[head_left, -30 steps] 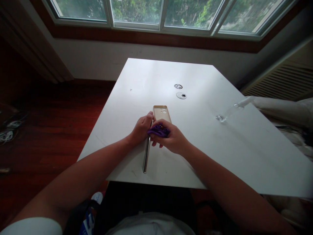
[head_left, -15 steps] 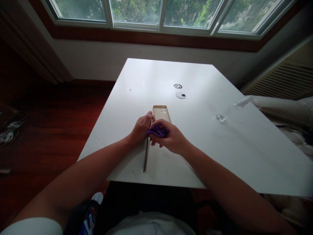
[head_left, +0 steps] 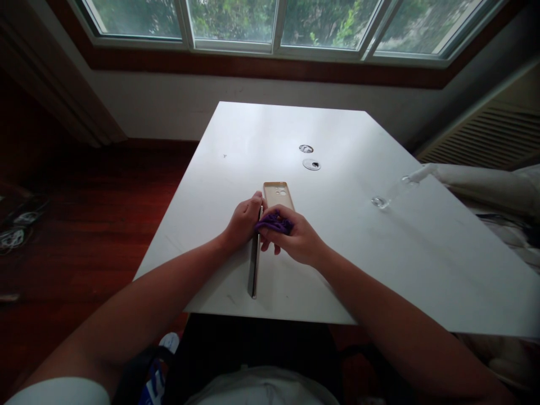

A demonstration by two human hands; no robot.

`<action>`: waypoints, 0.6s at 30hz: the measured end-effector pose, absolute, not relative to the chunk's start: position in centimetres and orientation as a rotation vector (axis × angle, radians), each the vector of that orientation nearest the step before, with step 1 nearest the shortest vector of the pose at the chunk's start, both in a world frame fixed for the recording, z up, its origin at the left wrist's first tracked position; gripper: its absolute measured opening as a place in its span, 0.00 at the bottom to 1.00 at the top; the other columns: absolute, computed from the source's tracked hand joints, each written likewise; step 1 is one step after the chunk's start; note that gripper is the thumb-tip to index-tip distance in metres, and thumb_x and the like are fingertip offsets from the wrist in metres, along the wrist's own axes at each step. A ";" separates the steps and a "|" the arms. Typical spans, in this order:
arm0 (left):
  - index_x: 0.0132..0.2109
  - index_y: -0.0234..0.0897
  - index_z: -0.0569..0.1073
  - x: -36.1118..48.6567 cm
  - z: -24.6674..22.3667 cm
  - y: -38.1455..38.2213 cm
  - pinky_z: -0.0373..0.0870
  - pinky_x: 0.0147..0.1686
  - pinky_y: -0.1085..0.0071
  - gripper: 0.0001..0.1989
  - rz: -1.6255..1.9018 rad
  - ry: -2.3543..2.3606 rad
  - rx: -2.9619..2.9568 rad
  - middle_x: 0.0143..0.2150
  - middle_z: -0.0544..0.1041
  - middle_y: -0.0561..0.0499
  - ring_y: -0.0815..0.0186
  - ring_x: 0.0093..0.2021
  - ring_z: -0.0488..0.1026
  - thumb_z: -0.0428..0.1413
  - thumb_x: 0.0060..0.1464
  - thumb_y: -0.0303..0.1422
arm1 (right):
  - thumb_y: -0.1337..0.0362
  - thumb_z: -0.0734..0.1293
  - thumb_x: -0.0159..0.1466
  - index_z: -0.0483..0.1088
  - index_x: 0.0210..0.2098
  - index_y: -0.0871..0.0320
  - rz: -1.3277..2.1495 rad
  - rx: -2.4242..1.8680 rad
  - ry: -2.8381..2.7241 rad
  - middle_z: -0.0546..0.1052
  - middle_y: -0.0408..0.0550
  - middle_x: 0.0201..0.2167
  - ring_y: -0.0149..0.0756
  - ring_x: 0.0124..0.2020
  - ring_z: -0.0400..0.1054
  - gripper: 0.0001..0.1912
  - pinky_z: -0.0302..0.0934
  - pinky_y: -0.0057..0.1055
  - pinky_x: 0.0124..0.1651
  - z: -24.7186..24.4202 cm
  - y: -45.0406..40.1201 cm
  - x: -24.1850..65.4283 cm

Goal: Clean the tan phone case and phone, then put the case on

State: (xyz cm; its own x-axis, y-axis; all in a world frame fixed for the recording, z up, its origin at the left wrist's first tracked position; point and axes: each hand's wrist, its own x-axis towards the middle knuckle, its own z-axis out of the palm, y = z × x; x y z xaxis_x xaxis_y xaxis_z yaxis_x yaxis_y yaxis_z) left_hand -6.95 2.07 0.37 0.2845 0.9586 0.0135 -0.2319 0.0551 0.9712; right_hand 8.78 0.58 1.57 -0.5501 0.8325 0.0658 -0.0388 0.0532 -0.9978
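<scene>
A smartphone (head_left: 254, 267) is held on its edge over the white table, its thin side facing up at me. My left hand (head_left: 243, 219) is closed around its far part. In my right hand (head_left: 297, 236) a bunched purple cloth (head_left: 275, 223) is pinched and pressed against the phone's edge; some right fingers curl beneath, beside the phone. Just beyond my hands a beige phone case (head_left: 278, 194) with camera cutouts lies on the table, its near part hidden by my right hand.
Two round cable-hole fittings (head_left: 311, 164) sit in the white table (head_left: 337, 225) beyond the case. A clear glass or plastic vessel (head_left: 379, 202) lies at the right. A window (head_left: 236, 22) spans the wall behind, and cables (head_left: 14, 236) lie on the floor at left.
The phone has tilted slightly, its near end shifting a little to the right and showing more of its dark face. The purple cloth has moved very slightly along the edge.
</scene>
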 end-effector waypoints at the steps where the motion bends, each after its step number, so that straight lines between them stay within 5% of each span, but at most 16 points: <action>1: 0.28 0.37 0.64 -7.0 0.4 2.1 0.61 0.09 0.74 0.30 1.088 0.833 1.141 0.13 0.66 0.54 0.65 0.11 0.67 0.46 0.64 0.59 | 0.54 0.74 0.63 0.68 0.44 0.57 1.582 -0.811 -1.633 0.79 0.44 0.30 0.36 0.27 0.78 0.18 0.66 0.23 0.19 1.6 0.6 8.8; 18: 0.27 0.38 0.65 -7.1 0.1 2.2 0.61 0.11 0.74 0.31 1.138 0.815 1.182 0.14 0.67 0.54 0.66 0.12 0.68 0.44 0.65 0.59 | 0.54 0.75 0.62 0.70 0.44 0.56 1.495 -0.879 -1.610 0.79 0.43 0.28 0.36 0.27 0.78 0.18 0.66 0.24 0.21 1.3 0.6 8.6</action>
State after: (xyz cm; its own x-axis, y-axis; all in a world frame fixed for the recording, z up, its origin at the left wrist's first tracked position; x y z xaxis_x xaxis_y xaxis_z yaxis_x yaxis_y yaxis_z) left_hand -7.13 2.23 0.13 0.2654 0.9613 0.0744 -0.2387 -0.0092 0.9710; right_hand 8.59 0.58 1.33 -0.4781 0.8752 0.0738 -0.0088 0.0793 -0.9968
